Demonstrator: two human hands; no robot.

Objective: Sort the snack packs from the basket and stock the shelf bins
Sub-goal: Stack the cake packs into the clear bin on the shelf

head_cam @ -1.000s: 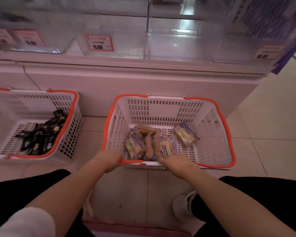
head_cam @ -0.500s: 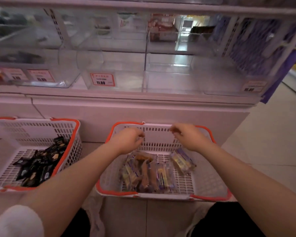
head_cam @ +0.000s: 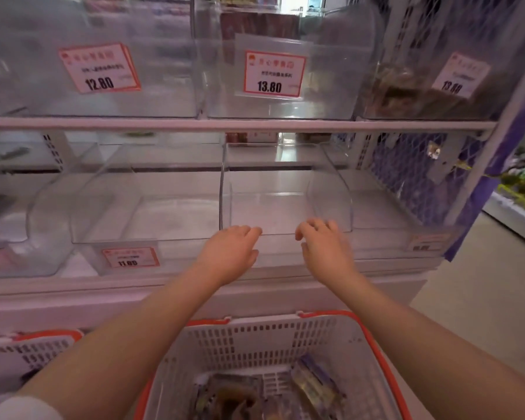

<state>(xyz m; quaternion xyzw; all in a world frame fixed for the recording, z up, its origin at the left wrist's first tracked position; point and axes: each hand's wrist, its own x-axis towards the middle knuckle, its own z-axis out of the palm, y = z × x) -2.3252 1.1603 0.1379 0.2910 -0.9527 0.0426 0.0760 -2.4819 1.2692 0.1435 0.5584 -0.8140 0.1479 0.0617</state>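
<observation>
At the lower left corner of the view, a second basket (head_cam: 28,353) with an orange rim is sitting on the floor against the shelf base, its contents hidden from here. Above it, along the front edge of the lower shelf, a clear bin (head_cam: 152,213) carrying the 11.80 price tag (head_cam: 130,257) is lying empty, probably waiting for its own kind of pack. The left hand (head_cam: 229,253) is reaching toward the front lip of the middle clear bin (head_cam: 285,207), fingers loosely curled and holding nothing, apparently to steady or pull the bin before stocking. Just beside it, the right hand (head_cam: 323,245) is hovering at the same lip, fingers spread and relaxed, also holding nothing; whether either hand is actually touching the plastic is hard to tell. On the upper shelf, tags reading 12.80 (head_cam: 99,68) and 13.80 (head_cam: 274,74) are marking 2 more bins. Below the arms, the basket (head_cam: 285,338) is standing on the floor close to the shelf, keeping the snack packs (head_cam: 312,386) within easy reach; all visible packs are lying inside it, so stocking seems not yet begun.
</observation>
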